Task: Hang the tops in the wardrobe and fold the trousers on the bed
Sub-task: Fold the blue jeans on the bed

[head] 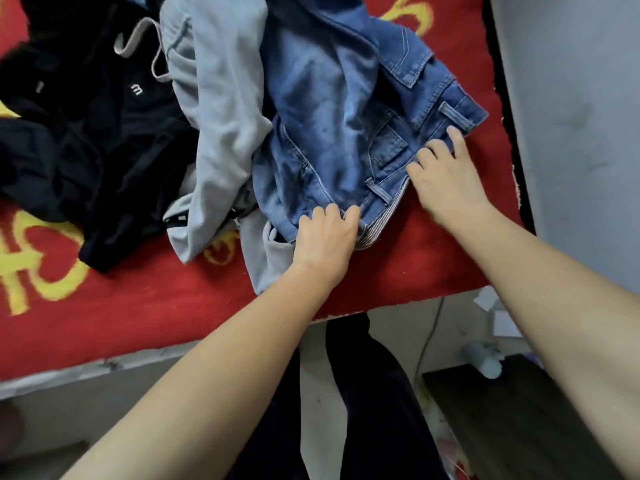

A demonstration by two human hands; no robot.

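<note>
Nothing folded in view: jeans (339,109), grey garment (221,98), black clothes (86,133) heaped on bed (104,323). Left hand (327,237) gripping jeans; right hand (446,178) spread, touching them.

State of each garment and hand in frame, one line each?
jeans: unfolded, crumpled on the bed.
grey garment: crumpled, against the jeans.
black clothes: heaped, unfolded.
left hand: grips the jeans waistband.
right hand: fingers spread on the waistband.

Left hand (325,233) grips blue jeans (329,116) waistband at 6 o'clock. Right hand (446,171) touches it at 4 o'clock.
</note>
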